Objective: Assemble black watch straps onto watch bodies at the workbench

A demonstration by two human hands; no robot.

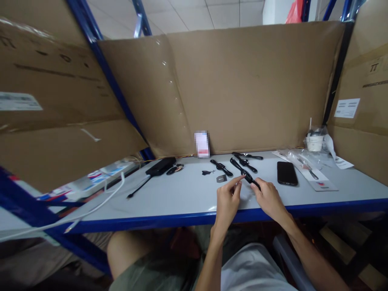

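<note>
My right hand [268, 198] is closed around the near handle of a black spokeshave [247, 176], which is tilted over the table. My left hand [228, 197] reaches its index fingertip to the spokeshave's middle, with the thumb apart from that finger and the others curled. A second spokeshave [221, 167] lies to the left. Farther back are another black spokeshave [247, 164] and one partly overlapped by it [253, 156]. A grey slotted blade [221, 178] and a small dark piece [206, 172] rest left of my hands.
On the right lie a black phone [287, 173], a card package [321, 182] and clear plastic; a cup [315, 142] stands behind. A lit screen [202, 144] leans on the cardboard back wall [242, 89]. A black device with cable [161, 166] lies left. The table has a blue front edge [151, 222].
</note>
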